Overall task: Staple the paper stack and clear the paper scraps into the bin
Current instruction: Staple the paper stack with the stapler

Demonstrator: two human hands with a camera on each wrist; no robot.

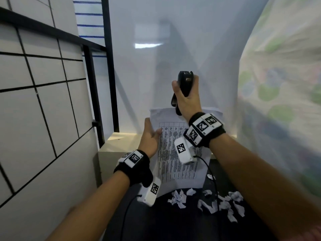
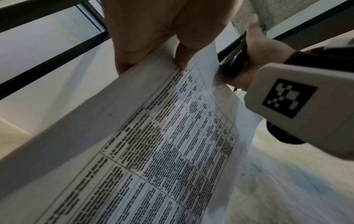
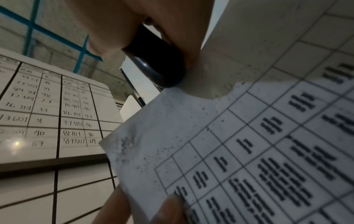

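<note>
My left hand holds up a printed paper stack by its upper left edge, thumb on the front sheet and fingers behind. The left wrist view shows the same paper stack pinched by that hand. My right hand grips a black stapler at the stack's top edge. In the right wrist view the stapler sits right at the paper stack, with the left thumb on the sheet. Several crumpled white paper scraps lie on the dark tabletop below.
A white tiled wall with black lines stands at the left, beside a black metal frame. A pale box sits under my left hand. A patterned cloth fills the right side. A board of handwritten numbers shows behind.
</note>
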